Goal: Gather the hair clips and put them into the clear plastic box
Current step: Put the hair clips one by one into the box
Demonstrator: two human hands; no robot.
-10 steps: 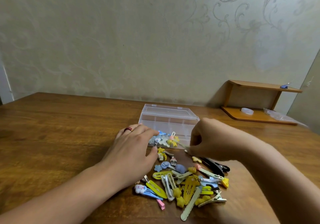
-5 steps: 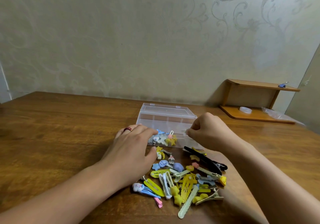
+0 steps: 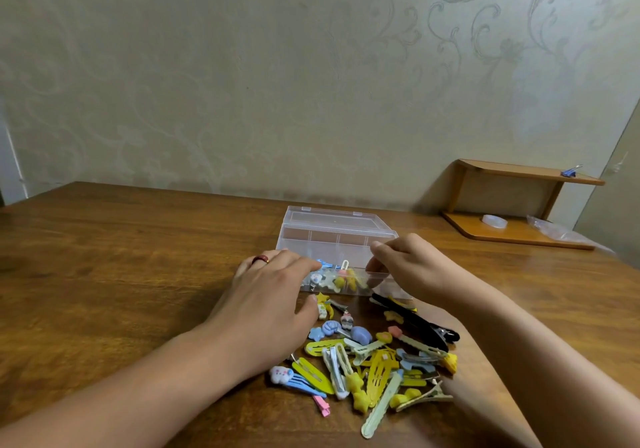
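Head view looks down on a wooden table (image 3: 104, 274) against a patterned wall, with a small wooden shelf (image 3: 519, 202) well apart at the far right. Near the middle stands the clear plastic box (image 3: 332, 236), its lid open and tilted back, dividers showing through the walls. 2 hands work at its front edge. The left hand (image 3: 266, 302), wearing a red ring (image 3: 260, 259), lies with fingers relaxed and spread against the box's left front corner, seemingly steadying it; it pinches nothing that I can see. The right hand (image 3: 412, 267) hovers at the front right rim with fingers curled down toward the compartment; whether a clip sits between thumb and fingertip I cannot tell.

A few clips (image 3: 341, 279) already lie in the front compartment. Most remain outside: a loose pile of hair clips (image 3: 374, 364) on the table just in front of the box, between the forearms, with a long black clip (image 3: 415, 323) at its right edge.

Risks, as I judge them: the light box could slide or tip if the left hand pushes too hard at the corner, spilling what is stored. The right forearm passes close over the pile and could sweep clips toward the table edge. Tangled clips may lift together and drop short of the rim.
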